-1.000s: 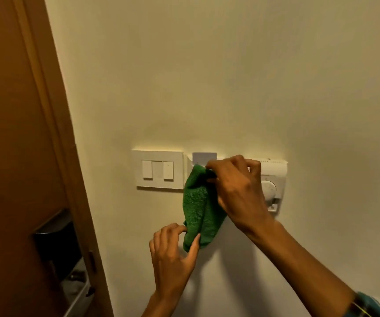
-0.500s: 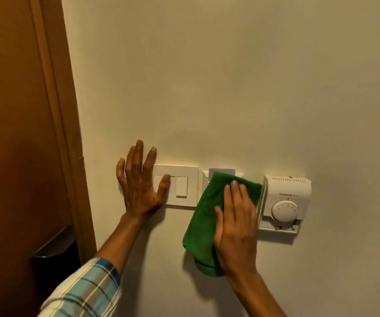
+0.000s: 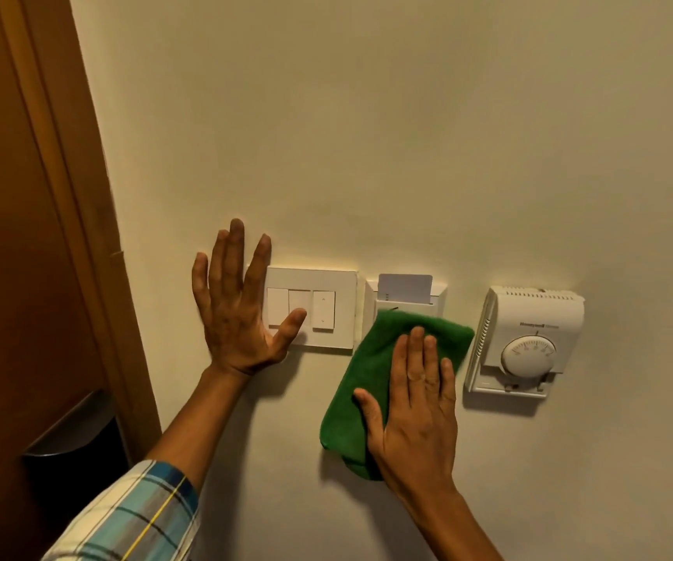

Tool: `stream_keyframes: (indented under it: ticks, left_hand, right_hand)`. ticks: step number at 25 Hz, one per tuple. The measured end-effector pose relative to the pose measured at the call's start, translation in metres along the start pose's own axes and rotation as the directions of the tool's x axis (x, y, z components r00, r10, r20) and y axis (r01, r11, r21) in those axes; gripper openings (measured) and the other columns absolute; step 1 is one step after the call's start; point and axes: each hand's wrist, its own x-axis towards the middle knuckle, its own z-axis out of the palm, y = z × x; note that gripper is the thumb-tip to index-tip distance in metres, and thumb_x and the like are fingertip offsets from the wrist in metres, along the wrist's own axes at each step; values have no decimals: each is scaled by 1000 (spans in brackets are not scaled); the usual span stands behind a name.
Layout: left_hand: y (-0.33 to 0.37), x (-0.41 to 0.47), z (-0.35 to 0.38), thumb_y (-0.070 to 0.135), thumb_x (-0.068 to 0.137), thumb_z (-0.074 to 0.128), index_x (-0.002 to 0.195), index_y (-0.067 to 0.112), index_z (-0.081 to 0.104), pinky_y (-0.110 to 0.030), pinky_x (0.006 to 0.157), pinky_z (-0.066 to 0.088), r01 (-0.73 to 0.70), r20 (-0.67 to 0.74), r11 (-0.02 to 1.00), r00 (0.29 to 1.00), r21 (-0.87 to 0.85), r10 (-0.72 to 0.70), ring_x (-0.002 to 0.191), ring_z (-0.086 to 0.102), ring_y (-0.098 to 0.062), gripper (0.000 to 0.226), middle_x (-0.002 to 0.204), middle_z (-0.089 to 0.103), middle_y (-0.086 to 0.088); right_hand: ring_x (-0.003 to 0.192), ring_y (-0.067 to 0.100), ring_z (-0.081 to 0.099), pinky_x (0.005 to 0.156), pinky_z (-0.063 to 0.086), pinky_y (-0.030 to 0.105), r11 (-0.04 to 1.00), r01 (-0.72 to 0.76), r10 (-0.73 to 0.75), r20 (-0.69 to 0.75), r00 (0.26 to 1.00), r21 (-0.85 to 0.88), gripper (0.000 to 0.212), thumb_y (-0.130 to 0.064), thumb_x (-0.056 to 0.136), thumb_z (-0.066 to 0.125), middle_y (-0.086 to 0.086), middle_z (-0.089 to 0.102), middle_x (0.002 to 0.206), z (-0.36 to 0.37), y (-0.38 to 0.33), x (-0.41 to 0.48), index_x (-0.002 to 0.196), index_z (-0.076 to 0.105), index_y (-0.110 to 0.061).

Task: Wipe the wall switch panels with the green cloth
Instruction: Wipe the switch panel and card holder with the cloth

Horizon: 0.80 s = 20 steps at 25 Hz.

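Note:
Three white fittings sit in a row on the cream wall. The switch panel (image 3: 326, 305) is on the left, the key-card holder (image 3: 405, 295) with a pale card in its slot is in the middle, and the dial thermostat (image 3: 525, 342) is on the right. My right hand (image 3: 416, 410) lies flat on the green cloth (image 3: 361, 382), pressing it against the wall over the lower part of the card holder. My left hand (image 3: 237, 305) rests flat on the wall, fingers spread, with its thumb over the switch panel's left buttons.
A brown door frame (image 3: 80, 220) runs down the left side. Beside it, at the lower left, is a dark metal fitting (image 3: 72, 439). The wall above the fittings is bare.
One second ago my right hand pinched the cloth's top while my left held its bottom. Since then my left hand went flat beside the switch panel and my right palm flattened on the cloth.

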Motion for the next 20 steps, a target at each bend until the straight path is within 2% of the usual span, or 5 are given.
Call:
stream_keyframes:
  ticks: [3, 8, 10, 15, 20]
  left_hand:
    - [0, 0, 1, 72, 85, 22, 152, 21, 18, -46, 124, 2, 3, -4, 1000, 1000, 10, -3, 153, 7, -23, 85, 164, 1, 0]
    - [0, 0, 1, 70, 86, 22, 152, 21, 20, -45, 124, 2, 6, -13, 1000, 1000, 30, -5, 152, 9, -23, 82, 163, 10, -5]
    - [1, 1, 2, 70, 87, 21, 152, 22, 20, -46, 124, 3, 7, -18, 1000, 1000, 19, -7, 152, 10, -23, 81, 164, 2, 1]
    - [0, 0, 5, 68, 88, 19, 152, 24, 19, -46, 123, 5, 0, -35, 999, 999, 32, 1, 152, 12, -24, 78, 165, 0, 3]
    - [1, 1, 0, 68, 88, 19, 151, 23, 22, -47, 123, 6, 7, -12, 1000, 1000, 23, -6, 152, 12, -24, 78, 165, 0, 3]
  right_hand:
    - [149, 20, 0, 122, 0, 36, 1000, 23, -23, -21, 1000, -8, 74, -57, 95, 24, 1, -9, 162, 1, 6, -2, 149, 13, -8]
    - [149, 22, 4, 122, 4, 39, 1000, 19, -19, -62, 998, 1, 75, -55, 95, 31, 8, 10, 160, -2, 1, 15, 150, 14, -7]
    - [149, 20, 4, 121, 7, 39, 999, 29, -30, -65, 997, -21, 73, -54, 95, 33, 11, 16, 157, 1, 6, 4, 147, 19, -5]
    - [149, 23, 8, 122, 0, 38, 998, -26, 32, -112, 993, 55, 73, -54, 97, 28, 6, 3, 162, -1, -1, 26, 151, 10, -8]
    - [148, 19, 10, 122, 2, 36, 989, 145, -147, -32, 989, -35, 72, -54, 95, 34, 6, 9, 162, 7, -9, 11, 150, 18, -9]
